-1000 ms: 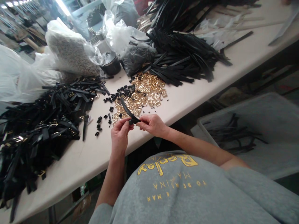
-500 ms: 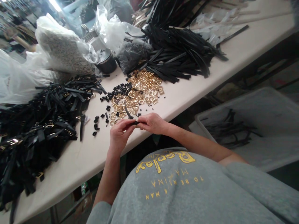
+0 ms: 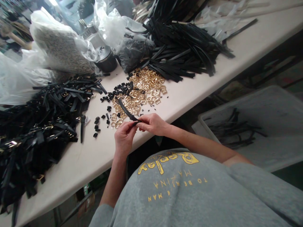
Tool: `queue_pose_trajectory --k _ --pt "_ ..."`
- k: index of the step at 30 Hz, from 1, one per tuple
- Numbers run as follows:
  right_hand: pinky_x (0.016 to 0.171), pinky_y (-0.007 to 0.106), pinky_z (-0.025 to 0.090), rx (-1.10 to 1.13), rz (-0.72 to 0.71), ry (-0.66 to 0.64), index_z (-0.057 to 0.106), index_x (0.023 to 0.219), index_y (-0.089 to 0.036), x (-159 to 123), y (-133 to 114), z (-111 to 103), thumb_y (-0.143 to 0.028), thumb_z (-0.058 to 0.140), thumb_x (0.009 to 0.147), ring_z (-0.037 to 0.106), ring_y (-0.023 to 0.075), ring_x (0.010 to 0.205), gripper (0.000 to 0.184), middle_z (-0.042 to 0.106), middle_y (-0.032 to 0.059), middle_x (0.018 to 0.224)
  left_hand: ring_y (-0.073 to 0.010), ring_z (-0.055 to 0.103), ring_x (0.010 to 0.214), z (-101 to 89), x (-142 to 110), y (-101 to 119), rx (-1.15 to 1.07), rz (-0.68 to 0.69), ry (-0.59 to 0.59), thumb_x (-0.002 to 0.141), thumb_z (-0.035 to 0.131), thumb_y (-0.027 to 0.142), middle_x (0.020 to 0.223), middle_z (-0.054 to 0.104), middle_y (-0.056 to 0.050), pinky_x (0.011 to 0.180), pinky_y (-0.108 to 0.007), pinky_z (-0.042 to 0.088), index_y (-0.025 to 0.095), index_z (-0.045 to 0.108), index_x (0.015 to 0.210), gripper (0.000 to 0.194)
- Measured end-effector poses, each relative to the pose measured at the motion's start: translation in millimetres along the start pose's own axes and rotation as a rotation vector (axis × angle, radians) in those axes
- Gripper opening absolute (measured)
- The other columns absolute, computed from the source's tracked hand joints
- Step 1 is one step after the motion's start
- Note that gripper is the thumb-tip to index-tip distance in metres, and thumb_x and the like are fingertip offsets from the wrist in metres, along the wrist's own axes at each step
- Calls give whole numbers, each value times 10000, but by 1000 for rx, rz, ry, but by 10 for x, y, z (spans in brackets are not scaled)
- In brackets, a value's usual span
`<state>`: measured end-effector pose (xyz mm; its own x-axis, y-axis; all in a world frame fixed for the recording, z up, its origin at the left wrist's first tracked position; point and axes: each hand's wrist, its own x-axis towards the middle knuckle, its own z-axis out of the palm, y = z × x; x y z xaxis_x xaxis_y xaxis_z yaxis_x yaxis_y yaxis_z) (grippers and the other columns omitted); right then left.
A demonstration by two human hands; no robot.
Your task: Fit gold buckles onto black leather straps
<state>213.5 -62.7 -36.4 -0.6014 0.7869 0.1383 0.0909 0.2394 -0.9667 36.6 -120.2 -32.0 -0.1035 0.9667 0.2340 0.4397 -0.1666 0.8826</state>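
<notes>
A narrow black strap (image 3: pixel 126 110) is pinched between my two hands at the near edge of the table, its free end pointing away over the buckles. My left hand (image 3: pixel 124 134) is closed on the strap's near part with thumb and fingers. Right beside it, my right hand (image 3: pixel 151 124) also grips the strap, fingertips almost touching the left ones. Whether a buckle or loop sits under the fingers is hidden. Just beyond lies a heap of gold buckles (image 3: pixel 149 82), with small black loops (image 3: pixel 121 90) along its left side.
Black straps with buckles (image 3: pixel 54 116) pile up at left. Loose black straps (image 3: pixel 184 50) lie at the back right. Plastic bags (image 3: pixel 56 44) and a dark round tin (image 3: pixel 106 60) stand behind. Below the table (image 3: pixel 189 97), a white bin (image 3: pixel 236 110) holds black strips.
More of the strap now shows beyond my fingers, reaching farther over the buckles. My left hand has shifted slightly right, and the hands are closer together.
</notes>
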Motion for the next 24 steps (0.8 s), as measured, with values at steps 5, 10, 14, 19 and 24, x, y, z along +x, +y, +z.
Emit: queue_pose_trajectory --k 5,10,14,19,24 --pt "561 206 333 -45 51 126 667 790 -134 18 -39 37 -263 591 880 492 74 560 175 602 -25 618 -122 626 653 38 -28 38 -225 -166 28 785 783 350 794 701 -15 644 -251 525 208 750 909 191" --pt "553 224 267 -146 16 159 632 702 -146 15 -76 46 -209 575 824 389 72 545 149 491 -56 551 -76 610 568 47 56 31 -628 -415 178 659 862 447 731 698 -4 554 -178 498 184 694 861 372" --pt "552 231 247 -207 33 136 582 658 -161 2 -126 47 -194 559 796 362 72 540 143 437 -65 539 -57 582 539 27 139 -7 -761 -513 118 601 894 463 664 658 15 501 -145 468 165 698 825 421" --pt "554 233 257 -300 113 137 571 661 -171 25 -130 15 -196 562 800 378 83 548 142 456 -55 536 -64 571 543 104 155 -48 -779 -541 115 535 934 373 654 660 19 508 -172 476 164 706 773 391" --pt "557 236 324 -338 92 80 581 691 -181 -48 -132 -12 -279 516 879 459 102 541 223 567 -19 580 -77 561 550 218 61 50 -741 -497 209 558 921 306 664 682 12 551 -215 483 169 740 764 306"
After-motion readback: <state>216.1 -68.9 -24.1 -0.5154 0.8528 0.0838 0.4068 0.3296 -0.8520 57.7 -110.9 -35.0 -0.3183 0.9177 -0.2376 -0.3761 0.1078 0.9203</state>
